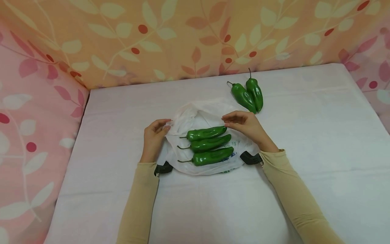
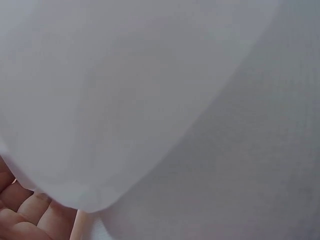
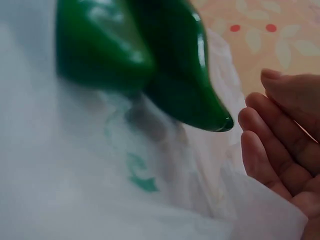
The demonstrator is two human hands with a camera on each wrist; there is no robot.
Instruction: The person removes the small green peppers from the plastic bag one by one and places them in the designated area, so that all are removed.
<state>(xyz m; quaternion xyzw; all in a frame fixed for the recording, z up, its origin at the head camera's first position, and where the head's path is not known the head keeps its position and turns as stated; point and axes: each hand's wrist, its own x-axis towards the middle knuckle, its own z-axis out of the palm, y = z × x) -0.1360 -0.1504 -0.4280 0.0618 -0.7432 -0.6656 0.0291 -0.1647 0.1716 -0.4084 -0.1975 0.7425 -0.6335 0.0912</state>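
A thin white plastic bag (image 1: 201,171) lies spread out, with three long green peppers (image 1: 211,145) side by side on it, their stems toward the left. My left hand (image 1: 154,135) pinches the bag's left edge between thumb and fingers; in the left wrist view the plastic hides most of that hand. At the other end, my right hand (image 1: 245,125) is close by the tip of the farthest pepper (image 1: 207,133). The right wrist view shows its loosely bent fingers (image 3: 280,145) apart from the pepper tip (image 3: 220,120), holding nothing.
Two more green peppers (image 1: 248,95) lie together on the white tablecloth (image 1: 304,108) behind my right hand. Floral curtains (image 1: 182,40) rise along the back and sides of the table. A black wrist camera (image 1: 251,158) sits close over the bag's right side.
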